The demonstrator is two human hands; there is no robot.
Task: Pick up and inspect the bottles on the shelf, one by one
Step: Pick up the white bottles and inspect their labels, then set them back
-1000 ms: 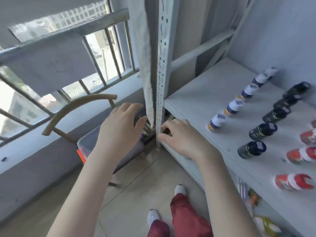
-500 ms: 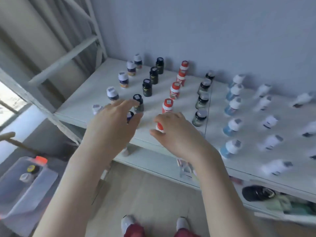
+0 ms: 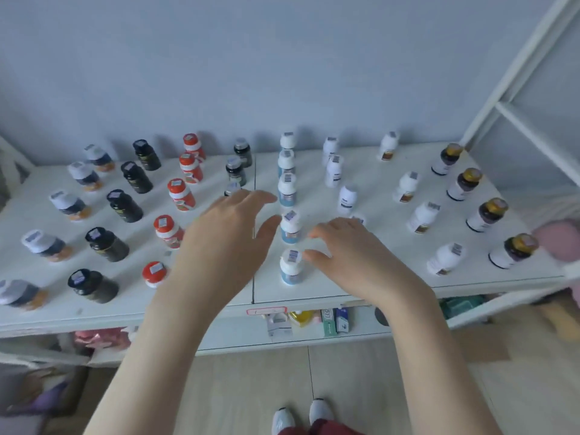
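a: quick, hands? holding anything?
b: no. left hand (image 3: 226, 243) hovers over the shelf (image 3: 370, 287), fingers spread and loose, nothing in it. right hand (image 3: 354, 262) has fingers a bit bent, also empty, thumb tip just beside the cap of the front blue-label bottle (image 3: 291, 269). touching or not, cannot tell, it's blurred.
a: where are the bottles then?
b: all on the shelf, upright, in columns running front to back: navy-and-orange bottles (image 3: 44, 244) far left, black bottles (image 3: 106, 244), red bottles (image 3: 181, 194), then the blue-label column between the two hands, white bottles (image 3: 347, 199), gold-capped bottles (image 3: 486, 215) on the right. second blue-label bottle (image 3: 290, 229) stands right behind the front one, near the left thumb.
a: progress?
b: nothing is off the shelf, and no gaps in the rows apart from what the hands cover. so no pick is made yet. whether any bottle was checked and put back, the picture doesn't say. i'd log it as a reach, likely for the front blue-label one.
a: left to do?
b: by my read, nearly all: grip, lift, turn to look, set back, repeat through every column.
a: anything else?
b: small boxes (image 3: 334, 320) on the lower shelf (image 3: 235, 337), white shoes (image 3: 301, 416) at the bottom edge.
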